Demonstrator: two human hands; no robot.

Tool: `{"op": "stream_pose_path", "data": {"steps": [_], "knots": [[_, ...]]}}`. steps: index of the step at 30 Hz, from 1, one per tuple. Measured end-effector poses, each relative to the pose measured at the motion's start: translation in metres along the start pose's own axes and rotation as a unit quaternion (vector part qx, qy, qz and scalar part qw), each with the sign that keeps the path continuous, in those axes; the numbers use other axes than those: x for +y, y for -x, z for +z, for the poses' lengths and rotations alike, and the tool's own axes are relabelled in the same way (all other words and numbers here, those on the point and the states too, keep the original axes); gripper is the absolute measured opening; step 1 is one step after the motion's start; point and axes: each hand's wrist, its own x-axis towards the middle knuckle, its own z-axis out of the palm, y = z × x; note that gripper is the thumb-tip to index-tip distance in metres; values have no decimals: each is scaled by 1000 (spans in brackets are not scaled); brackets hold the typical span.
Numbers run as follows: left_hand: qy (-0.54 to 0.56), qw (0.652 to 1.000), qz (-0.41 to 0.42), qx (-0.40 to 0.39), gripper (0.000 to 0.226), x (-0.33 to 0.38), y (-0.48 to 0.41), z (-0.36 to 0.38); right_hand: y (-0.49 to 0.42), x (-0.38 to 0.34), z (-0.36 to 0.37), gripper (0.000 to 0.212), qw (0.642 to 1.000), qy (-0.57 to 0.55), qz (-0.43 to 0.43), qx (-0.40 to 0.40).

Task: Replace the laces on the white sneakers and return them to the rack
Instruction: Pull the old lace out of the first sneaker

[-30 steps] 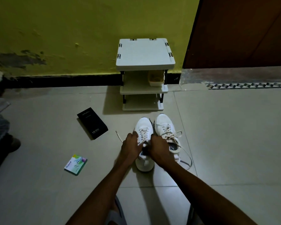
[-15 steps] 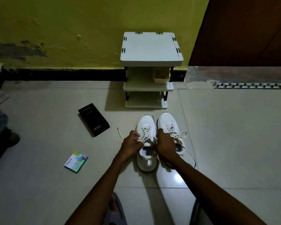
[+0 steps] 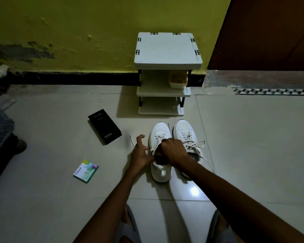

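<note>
Two white lace-up sneakers [image 3: 160, 130] sit before one white plastic three-shelf rack [image 3: 167, 50]. Your left hand [image 3: 140, 152] spreads wide beside one; your right hand [image 3: 173, 150] curls over its laces [image 3: 158, 138], grip hidden.

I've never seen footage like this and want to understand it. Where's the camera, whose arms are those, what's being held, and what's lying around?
There is no machine here. A person wears one camera on the head, looking forward and down, so the two bare arms are their own. On the tiled floor, a white sneaker and a second sneaker stand side by side in front of a small white rack. The right hand is curled over the first sneaker's laces; exactly what its fingers pinch is hidden. The left hand is beside that sneaker, fingers spread, apparently holding nothing. The second sneaker is not held. A black box and a colourful packet also lie on the floor.
</note>
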Motion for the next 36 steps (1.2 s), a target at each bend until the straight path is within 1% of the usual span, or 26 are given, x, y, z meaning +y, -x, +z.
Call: {"op": "stream_pose_path", "data": {"steps": [2, 3, 4, 5, 6, 7, 8, 9, 10, 11, 12, 13, 14, 15, 16, 17, 19, 21, 23, 26, 28, 30, 32, 34, 36], "knots": [[5, 1000, -6, 9, 100, 2, 2, 2, 3, -2, 4, 28, 997, -55, 26, -43], [0, 1000, -8, 17, 99, 3, 3, 3, 3, -2, 2, 23, 990, -109, 50, -70], [-5, 999, -10, 30, 96, 4, 4, 5, 0, 0, -3, 19, 974, -187, 82, -101], [-9, 999, -14, 42, 94, 4, 6, 5, -2, 4, -11, 18, 937, -299, 128, -125], [-10, 998, -17, 54, 91, 4, 8, 5, -4, 9, -20, 19, 870, -437, 190, -129], [-11, 998, -18, 61, 90, 4, 9, 5, -4, 11, -27, 22, 772, -568, 258, -121], [-13, 998, -18, 65, 90, 4, 10, 4, -4, 12, -30, 28, 662, -672, 314, -108], [-15, 998, -20, 64, 89, 4, 11, 3, -3, 13, -31, 33, 565, -743, 346, -93], [-18, 998, -21, 61, 89, 4, 10, 3, -5, 14, -26, 36, 503, -776, 373, -72], [-22, 998, -21, 60, 88, 5, 10, 3, -6, 12, -22, 39, 475, -786, 392, -62], [-25, 998, -20, 59, 89, 6, 10, 4, -5, 11, -16, 40, 518, -753, 400, -60], [-30, 998, -17, 59, 89, 7, 11, 4, -6, 11, -11, 38, 605, -689, 394, -61], [-32, 998, -15, 57, 90, 8, 12, 5, -7, 13, -8, 37, 720, -586, 367, -62], [-33, 998, -14, 52, 90, 9, 13, 6, -9, 15, -5, 41, 822, -463, 327, -53], [-31, 998, -14, 50, 90, 9, 14, 8, -10, 16, -4, 46, 893, -341, 290, -45], [-32, 998, -15, 52, 89, 9, 15, 9, -11, 17, -7, 46, 931, -252, 262, -38], [-33, 997, -19, 64, 87, 10, 15, 10, -12, 14, -22, 41, 958, -173, 226, -34], [-29, 997, -30, 68, 84, 11, 15, 11, -13, 10, -31, 44, 967, -138, 206, -60], [-30, 996, -42, 70, 82, 10, 15, 11, -12, 3, -34, 40, 976, -98, 180, -78], [-23, 996, -51, 71, 82, 8, 16, 12, -6, -11, -34, 36, 991, -23, 115, -72], [-18, 996, -54, 65, 83, 8, 17, 12, 0, -18, -31, 35, 994, 9, 88, -58], [-16, 996, -59, 64, 82, 7, 16, 12, 6, -22, -28, 27, 995, 11, 83, -53], [-16, 996, -60, 64, 80, 6, 16, 11, 11, -23, -25, 25, 995, -1, 89, -51], [-17, 996, -59, 59, 76, 7, 15, 10, 14, -24, -22, 27, 994, -20, 91, -53], [-19, 996, -61, 57, 70, 7, 15, 9, 15, -23, -19, 34, 995, -21, 82, -61]]}}
